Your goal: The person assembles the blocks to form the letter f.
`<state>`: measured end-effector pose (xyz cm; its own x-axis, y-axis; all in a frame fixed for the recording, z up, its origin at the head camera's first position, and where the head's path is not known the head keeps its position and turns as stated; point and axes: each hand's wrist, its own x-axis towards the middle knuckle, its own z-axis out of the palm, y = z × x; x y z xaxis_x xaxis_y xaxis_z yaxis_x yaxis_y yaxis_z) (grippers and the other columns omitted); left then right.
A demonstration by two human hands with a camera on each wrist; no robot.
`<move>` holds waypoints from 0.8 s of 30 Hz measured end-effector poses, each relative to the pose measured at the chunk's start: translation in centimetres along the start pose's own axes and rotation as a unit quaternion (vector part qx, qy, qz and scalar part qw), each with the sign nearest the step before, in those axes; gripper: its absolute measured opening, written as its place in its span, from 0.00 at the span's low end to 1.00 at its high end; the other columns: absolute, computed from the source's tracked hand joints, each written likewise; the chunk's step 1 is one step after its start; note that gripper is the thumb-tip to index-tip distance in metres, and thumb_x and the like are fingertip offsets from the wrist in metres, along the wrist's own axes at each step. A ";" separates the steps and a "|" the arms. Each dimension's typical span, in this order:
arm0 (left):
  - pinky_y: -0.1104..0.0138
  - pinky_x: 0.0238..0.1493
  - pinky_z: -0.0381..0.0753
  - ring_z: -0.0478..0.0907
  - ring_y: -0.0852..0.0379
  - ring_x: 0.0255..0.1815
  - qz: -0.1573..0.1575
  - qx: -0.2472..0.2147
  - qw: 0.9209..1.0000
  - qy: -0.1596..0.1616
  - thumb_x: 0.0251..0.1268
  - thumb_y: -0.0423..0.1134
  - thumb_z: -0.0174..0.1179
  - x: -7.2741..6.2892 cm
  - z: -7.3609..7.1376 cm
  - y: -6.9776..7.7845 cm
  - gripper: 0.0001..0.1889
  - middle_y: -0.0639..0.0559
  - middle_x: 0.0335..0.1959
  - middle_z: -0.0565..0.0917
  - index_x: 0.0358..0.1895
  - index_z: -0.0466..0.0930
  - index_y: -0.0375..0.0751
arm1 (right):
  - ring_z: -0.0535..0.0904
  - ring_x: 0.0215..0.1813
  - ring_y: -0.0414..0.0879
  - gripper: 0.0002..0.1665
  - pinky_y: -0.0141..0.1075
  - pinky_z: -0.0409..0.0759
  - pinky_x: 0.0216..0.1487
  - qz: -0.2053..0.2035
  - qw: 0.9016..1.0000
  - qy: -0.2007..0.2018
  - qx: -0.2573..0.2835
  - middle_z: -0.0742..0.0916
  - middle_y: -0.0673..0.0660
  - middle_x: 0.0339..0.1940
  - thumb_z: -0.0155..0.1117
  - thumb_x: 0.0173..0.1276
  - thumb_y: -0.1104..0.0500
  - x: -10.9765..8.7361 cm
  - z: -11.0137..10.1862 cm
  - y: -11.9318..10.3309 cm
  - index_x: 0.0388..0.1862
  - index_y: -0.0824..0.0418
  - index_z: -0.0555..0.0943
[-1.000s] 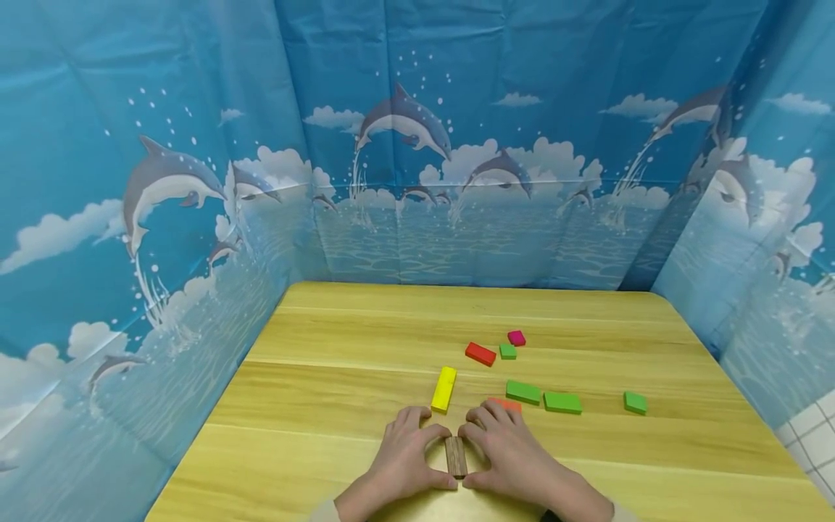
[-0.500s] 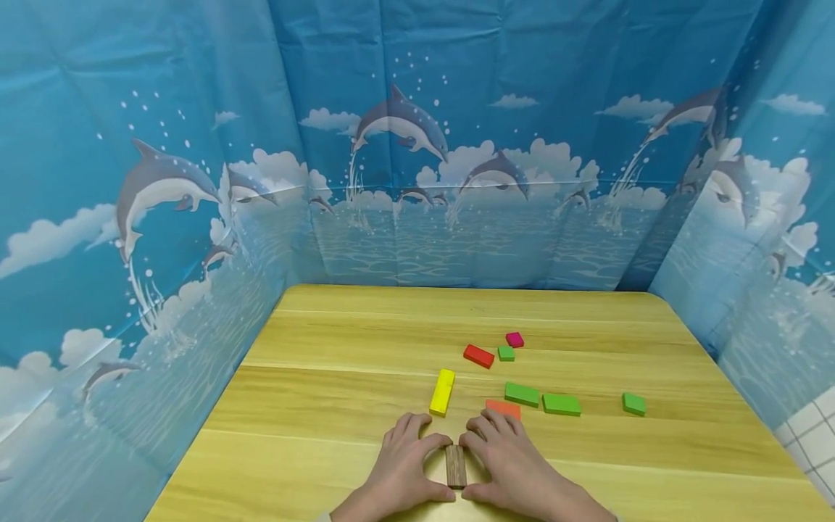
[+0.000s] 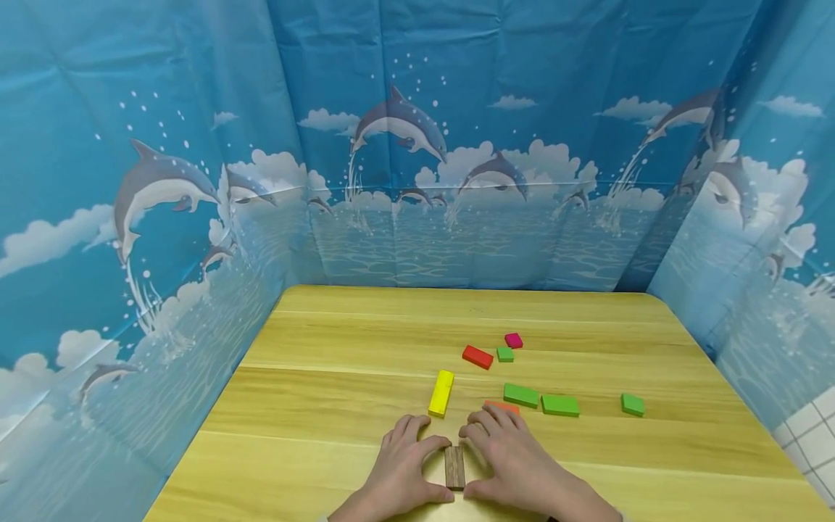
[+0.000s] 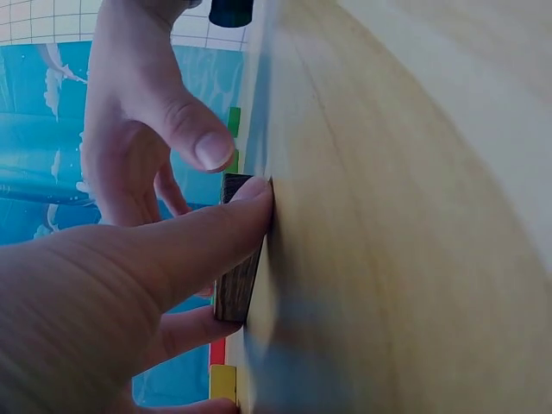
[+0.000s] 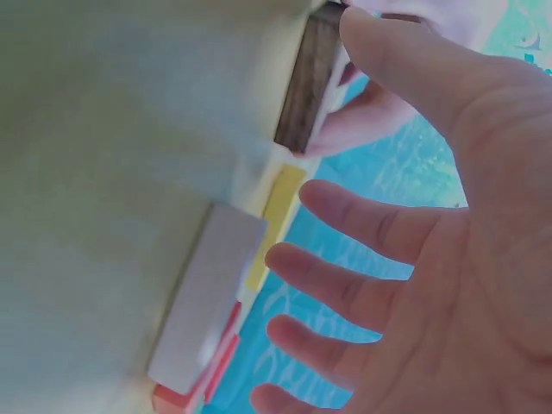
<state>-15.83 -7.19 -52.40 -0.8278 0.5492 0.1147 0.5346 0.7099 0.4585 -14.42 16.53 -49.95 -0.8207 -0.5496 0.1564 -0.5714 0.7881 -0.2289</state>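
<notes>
A brown wood-grained block [image 3: 454, 468] stands near the table's front, with a line running lengthwise along its top. My left hand [image 3: 407, 467] pinches it by its ends, the thumb at the near end and the index finger at the far end. The left wrist view shows this thumb [image 4: 220, 228] lying across the block's end. On the other side, my right hand [image 3: 512, 464] spreads its fingers apart and holds nothing. Its thumb tip [image 5: 366, 34] comes close to the block; contact is unclear. An orange block [image 3: 502, 408] lies partly hidden behind the right fingers.
A yellow block [image 3: 441, 394] lies beyond the left hand. Farther back are a red block [image 3: 478, 357], a small green block [image 3: 505, 354] and a magenta block [image 3: 514, 340]. Green blocks [image 3: 559, 405] lie right. A dolphin-printed curtain [image 3: 417, 145] surrounds the wooden table [image 3: 313, 406].
The camera view has shifted slightly. My right index finger has eased a little away from the brown block's far end. The left hand keeps its pinch, and the other blocks stay put.
</notes>
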 end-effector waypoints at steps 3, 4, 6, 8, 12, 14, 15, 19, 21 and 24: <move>0.38 0.62 0.65 0.59 0.44 0.72 0.004 0.001 1.000 0.001 0.44 0.66 0.76 -0.1 0.1 0.0 0.35 0.46 0.71 0.67 0.59 0.81 0.64 | 0.66 0.70 0.59 0.39 0.63 0.62 0.66 0.001 1.000 0.009 0.010 0.77 0.52 0.63 0.76 0.53 0.32 0.3 -0.6 0.3 0.58 0.49 0.79; 0.38 0.62 0.65 0.59 0.43 0.72 0.003 0.001 1.000 0.001 0.44 0.66 0.75 -0.1 0.1 0.0 0.35 0.46 0.71 0.67 0.59 0.81 0.64 | 0.66 0.69 0.57 0.38 0.62 0.65 0.65 0.001 1.000 0.014 0.014 0.77 0.52 0.63 0.76 0.53 0.33 0.4 -0.7 0.5 0.58 0.49 0.79; 0.38 0.63 0.65 0.59 0.43 0.72 0.001 -0.001 1.000 0.000 0.44 0.66 0.75 -0.2 0.1 0.0 0.35 0.45 0.71 0.67 0.59 0.81 0.64 | 0.68 0.66 0.53 0.37 0.59 0.69 0.62 0.001 0.999 0.026 0.022 0.77 0.51 0.62 0.77 0.54 0.35 0.8 -0.8 0.8 0.58 0.50 0.79; 0.37 0.63 0.64 0.59 0.42 0.72 -0.001 -0.004 1.000 -0.001 0.43 0.67 0.75 -0.3 0.1 0.0 0.36 0.45 0.71 0.67 0.60 0.80 0.63 | 0.69 0.64 0.50 0.36 0.56 0.72 0.59 0.004 0.999 0.040 0.031 0.77 0.49 0.61 0.78 0.55 0.36 1.3 -0.9 1.2 0.59 0.50 0.80; 0.37 0.63 0.64 0.59 0.42 0.72 0.000 -0.013 1.000 -0.003 0.45 0.70 0.72 -0.4 0.0 0.0 0.38 0.44 0.71 0.67 0.62 0.80 0.61 | 0.72 0.62 0.48 0.36 0.53 0.75 0.58 0.021 0.997 0.057 0.045 0.78 0.49 0.60 0.78 0.56 0.38 2.2 -1.0 1.8 0.61 0.50 0.79; 0.36 0.63 0.64 0.60 0.43 0.72 0.002 -0.026 1.000 0.000 0.47 0.71 0.69 -0.4 0.0 0.0 0.38 0.44 0.71 0.67 0.62 0.80 0.60 | 0.73 0.62 0.47 0.36 0.51 0.76 0.58 0.035 0.996 0.057 0.060 0.78 0.48 0.60 0.77 0.57 0.39 2.6 -1.1 2.1 0.62 0.50 0.79; 0.36 0.63 0.64 0.60 0.43 0.71 0.003 -0.034 0.999 0.003 0.49 0.71 0.68 -0.4 -0.1 0.0 0.37 0.44 0.71 0.68 0.63 0.79 0.59 | 0.73 0.62 0.47 0.36 0.51 0.76 0.58 0.042 0.995 0.055 0.067 0.78 0.48 0.61 0.77 0.58 0.39 2.8 -1.2 2.3 0.63 0.50 0.79; 0.34 0.61 0.67 0.64 0.41 0.70 -0.002 -0.070 0.997 0.026 0.55 0.68 0.67 -0.3 -0.2 0.2 0.36 0.42 0.70 0.69 0.64 0.78 0.54 | 0.72 0.64 0.49 0.36 0.50 0.76 0.59 0.063 0.992 0.053 0.094 0.78 0.49 0.63 0.75 0.61 0.40 3.7 -1.3 3.0 0.66 0.51 0.78; 0.34 0.60 0.69 0.66 0.39 0.69 -0.014 -0.085 0.995 0.039 0.56 0.66 0.68 -0.2 -0.1 0.2 0.37 0.40 0.70 0.69 0.66 0.77 0.52 | 0.71 0.65 0.50 0.37 0.51 0.75 0.60 0.067 0.991 0.055 0.097 0.78 0.50 0.63 0.75 0.62 0.40 4.2 -1.3 3.4 0.66 0.51 0.77; 0.35 0.59 0.71 0.66 0.37 0.69 -0.034 -0.092 0.993 0.059 0.55 0.66 0.68 0.0 -0.1 0.3 0.40 0.38 0.71 0.68 0.69 0.73 0.50 | 0.72 0.63 0.51 0.38 0.52 0.75 0.60 0.071 0.991 0.056 0.100 0.78 0.51 0.63 0.76 0.61 0.42 5.0 -1.3 3.8 0.68 0.53 0.77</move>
<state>-15.73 -7.01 -52.23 -0.8810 0.4392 0.1758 0.4454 0.6448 0.6211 -20.70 17.13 -48.80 -0.8941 -0.3943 0.2126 -0.4479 0.7778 -0.4409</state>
